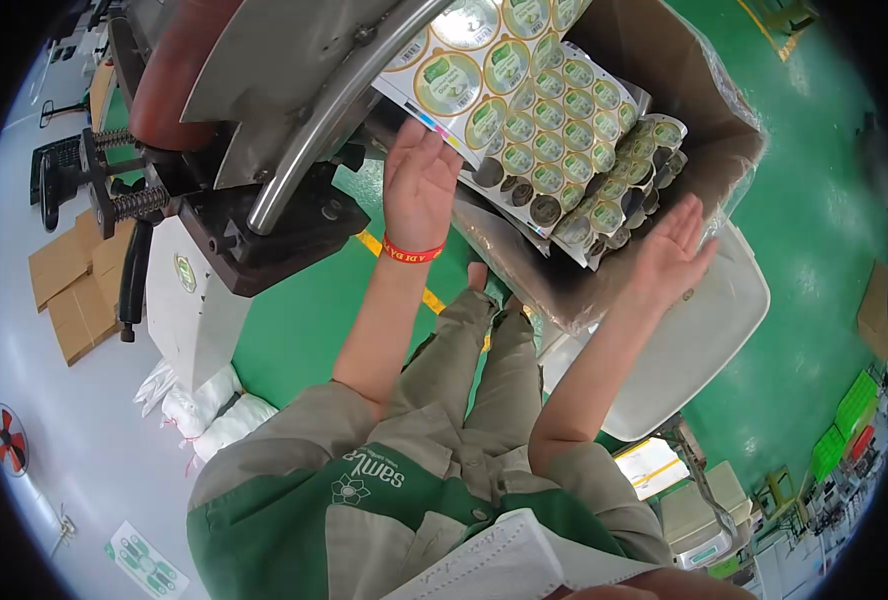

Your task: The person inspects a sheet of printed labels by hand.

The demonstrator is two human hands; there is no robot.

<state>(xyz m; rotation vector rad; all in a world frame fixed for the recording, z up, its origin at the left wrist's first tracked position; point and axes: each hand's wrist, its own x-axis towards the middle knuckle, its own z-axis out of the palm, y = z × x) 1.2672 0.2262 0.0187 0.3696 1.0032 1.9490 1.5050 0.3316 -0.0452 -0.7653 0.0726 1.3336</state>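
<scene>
Head view looks steeply down the person's own front, past a grey-and-green work jacket (364, 490). At far left, flattened cardboard pieces (69, 285) lie on the pale floor, and beside them stands a dark machine (254, 215) with springs and a curved metal guard (334, 110). The left hand (419, 185), with a red wristband (412, 252) below it, is raised palm-open, fingers spread wide, touching the near edge of a printed sheet of round lid labels (484, 85) coming off the machine. Further right, a stack of label sheets (574, 150) rests in a plastic-lined cardboard box (704, 110), which sits over a white tub (714, 330) on the green floor. The right hand (669, 250) is also open, fingers loosely spread, holding nothing, just beside the stack's right edge. Judging by this, many sheets are already stacked, while the top sheet is not yet settled in the box.
</scene>
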